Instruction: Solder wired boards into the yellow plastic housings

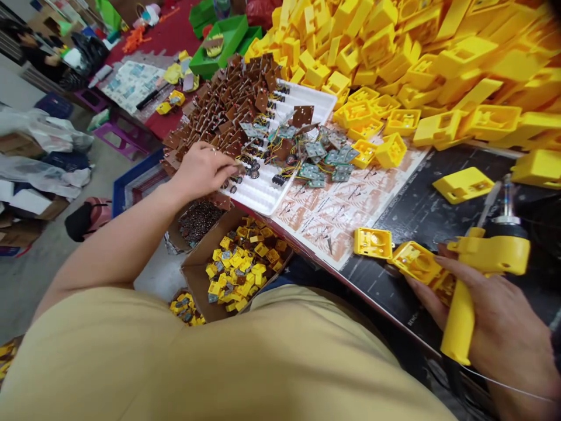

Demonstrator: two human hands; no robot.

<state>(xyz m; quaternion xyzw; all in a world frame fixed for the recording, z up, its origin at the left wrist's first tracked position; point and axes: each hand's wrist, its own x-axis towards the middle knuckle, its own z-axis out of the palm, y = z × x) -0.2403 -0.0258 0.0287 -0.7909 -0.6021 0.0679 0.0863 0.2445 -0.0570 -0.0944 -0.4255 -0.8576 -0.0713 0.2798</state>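
My left hand (205, 171) reaches over the near-left end of a white ribbed tray (263, 199). Its thumb and fingertips are pinched together beside small black round parts (253, 168) with wires; what sits between them is too small to make out. At the right, my right hand (504, 318) holds a yellow soldering gun (462, 318), its metal tip pointing up and away. Fingers of the same hand also reach an open yellow plastic casing (414, 261) on the black mat. Just left of it, another open casing (373, 242) lies with its hollow side up.
Brown circuit boards (228, 99) crowd the tray's far side, with wired green boards (322, 153) nearby. A large heap of yellow casings (394, 52) fills the back right. Below the table edge stands a cardboard box (197, 280) of yellow parts. Green trays (225, 44) stand behind.
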